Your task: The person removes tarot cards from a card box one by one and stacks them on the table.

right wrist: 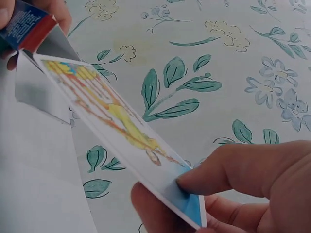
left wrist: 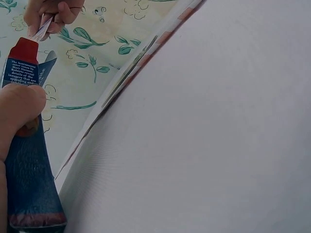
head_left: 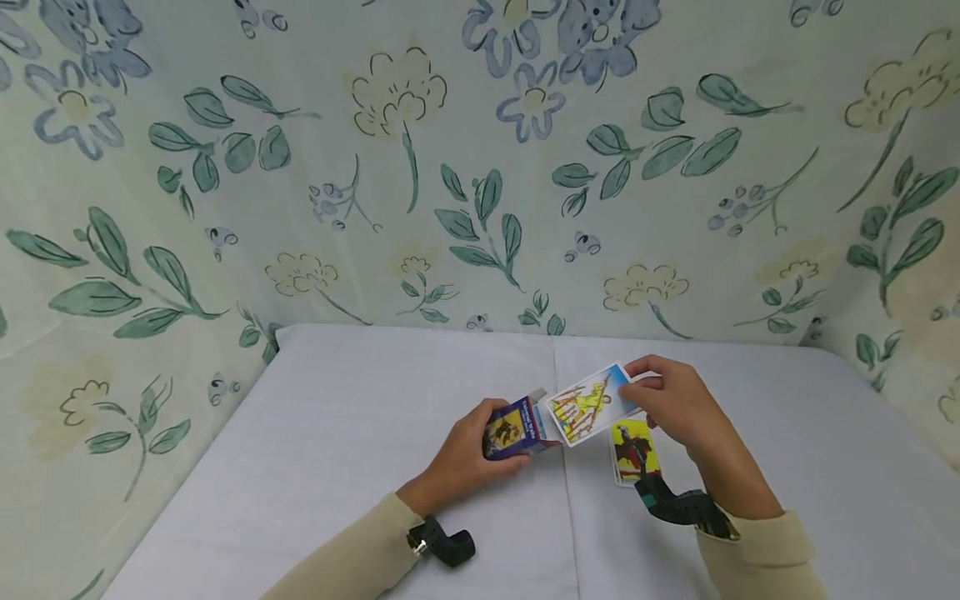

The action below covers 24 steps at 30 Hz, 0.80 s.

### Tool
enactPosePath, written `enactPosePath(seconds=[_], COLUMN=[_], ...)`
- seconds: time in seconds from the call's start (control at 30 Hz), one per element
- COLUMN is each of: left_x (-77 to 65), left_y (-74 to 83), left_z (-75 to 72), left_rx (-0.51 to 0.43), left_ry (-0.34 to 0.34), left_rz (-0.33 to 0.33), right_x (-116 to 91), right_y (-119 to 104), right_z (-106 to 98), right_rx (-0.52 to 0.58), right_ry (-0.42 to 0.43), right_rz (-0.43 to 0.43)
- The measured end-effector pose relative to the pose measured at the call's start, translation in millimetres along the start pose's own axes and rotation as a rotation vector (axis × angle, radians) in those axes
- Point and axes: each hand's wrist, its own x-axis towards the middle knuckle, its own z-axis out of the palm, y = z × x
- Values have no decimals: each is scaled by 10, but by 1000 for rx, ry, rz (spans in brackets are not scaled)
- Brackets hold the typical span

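My left hand (head_left: 463,454) grips a dark blue tarot card box (head_left: 512,431) above the table, its open end tilted toward the right. In the left wrist view, the thumb presses on the printed side of the box (left wrist: 25,160). My right hand (head_left: 673,404) pinches a tarot card (head_left: 591,407) between thumb and fingers. That card shows a figure in yellow among staffs under a blue sky. Its far end lies at the box's open flaps (right wrist: 41,92) in the right wrist view. Below the right hand, a yellow tarot card (head_left: 632,442) lies face up on the table.
A white cloth (head_left: 360,400) with a crease covers the table. Floral fabric (head_left: 480,167) hangs behind it and at both sides. Each wrist wears a black camera mount (head_left: 448,546), and the right one overlaps the lying card in the head view.
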Motion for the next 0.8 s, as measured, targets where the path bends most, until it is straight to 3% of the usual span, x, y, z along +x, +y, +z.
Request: enactPosePath(seconds=[0.23,0.8], left_x=[-7,0], left_y=[-1,1], left_z=[-7,-12], left_rx=[-11,-26], left_ry=[5,3], left_rz=[8,-2], right_x=[-10,68], right_y=[41,211], right_z=[-70,-194], right_rx=[54,25], right_ry=[30,34], right_rz=[-36,-53])
